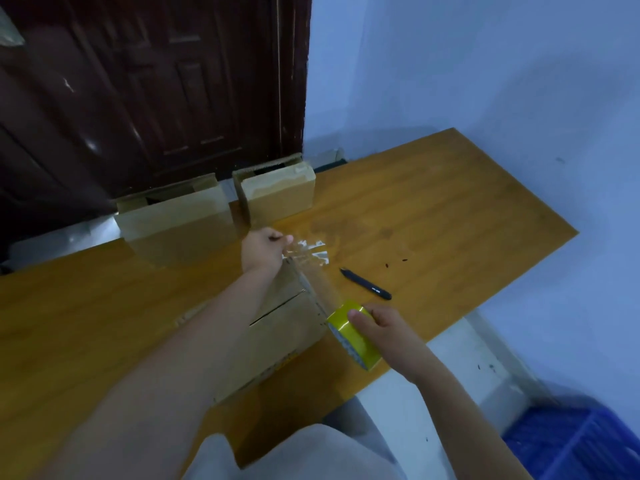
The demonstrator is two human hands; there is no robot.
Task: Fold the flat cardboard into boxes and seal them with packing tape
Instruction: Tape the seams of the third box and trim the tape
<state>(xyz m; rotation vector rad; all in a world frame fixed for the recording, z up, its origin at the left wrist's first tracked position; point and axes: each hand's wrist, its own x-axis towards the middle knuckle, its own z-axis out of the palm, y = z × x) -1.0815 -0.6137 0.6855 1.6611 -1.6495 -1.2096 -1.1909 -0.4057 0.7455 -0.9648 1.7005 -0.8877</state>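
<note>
right hand (379, 327) grips tape roll (353, 336) (table edge (433, 336)); left hand (265, 249) pinches tape strip (308, 268)

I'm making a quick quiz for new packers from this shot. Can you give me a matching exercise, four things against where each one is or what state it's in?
Things:
1. tape roll
2. pen
3. left hand
4. two finished boxes

Places or states:
A. lying loose on the table, right of the stretched tape
B. standing at the far table edge, near the door
C. gripped by the right hand at the near table edge
D. pinching the free end of the clear tape

Pairs: 1-C, 2-A, 3-D, 4-B
</note>
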